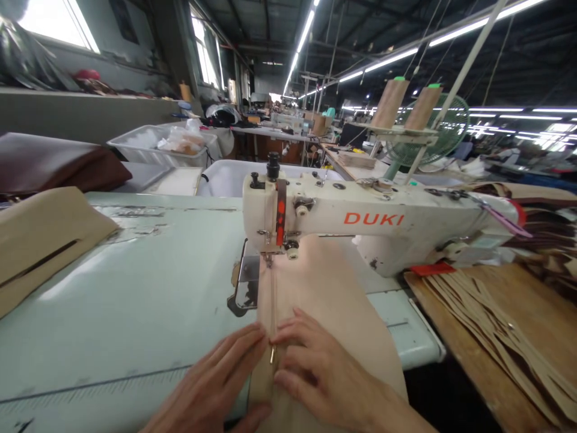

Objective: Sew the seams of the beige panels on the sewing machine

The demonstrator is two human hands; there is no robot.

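A beige leather-like panel [333, 294] lies on the sewing machine bed and passes under the presser foot [269, 261]. A zipper [273, 300] runs lengthwise along its left part, with a gold zipper pull [272, 355] between my hands. My left hand [216, 373] rests along the panel's left edge, fingers stretched out, their tips just left of the zipper. On the other side, my right hand [320, 367] presses on the panel with its fingers bent and spread, the fingertips beside the pull. The sewing machine [324, 210] stands directly ahead; its needle tip is too small to make out.
Another beige panel with a dark slit [49, 252] lies on the pale green table [157, 313] at left. At right, a wooden board [509, 288] bears beige strips [491, 331]. Thread cones [390, 103] and a fan [428, 129] stand behind the machine. A white bin [157, 144] is farther back.
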